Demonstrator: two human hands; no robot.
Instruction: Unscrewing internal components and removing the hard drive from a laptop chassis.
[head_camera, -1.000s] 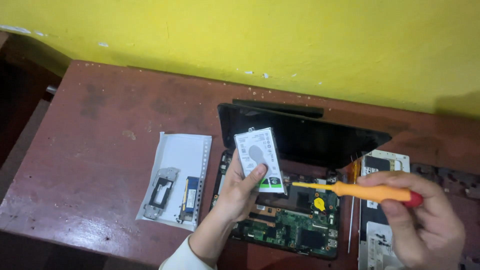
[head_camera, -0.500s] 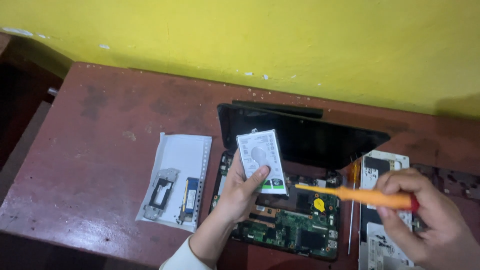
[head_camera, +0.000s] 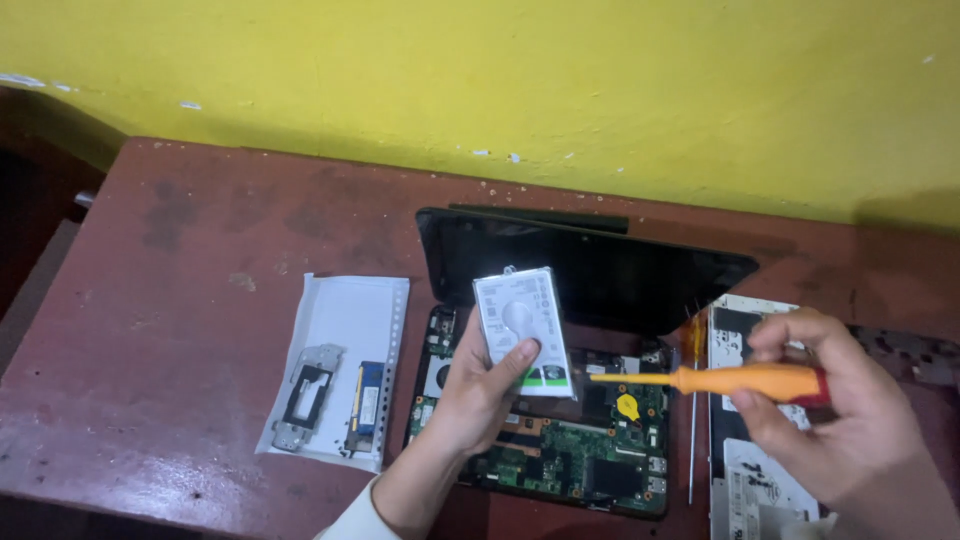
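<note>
Head view: left hand (head_camera: 478, 385), fingers wrapped round a flat silver rectangular hard drive (head_camera: 522, 318), held above the opened laptop's green circuit board (head_camera: 560, 455). Right hand (head_camera: 835, 400), fingers closed on an orange-handled screwdriver (head_camera: 745, 379), tip pointing left, near the drive. Reddish-brown bench (head_camera: 180, 300) beneath.

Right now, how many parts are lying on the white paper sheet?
2. A metal bracket lies on the left half of the white paper sheet, and a blue memory module lies right beside it. None seems hidden.
</note>
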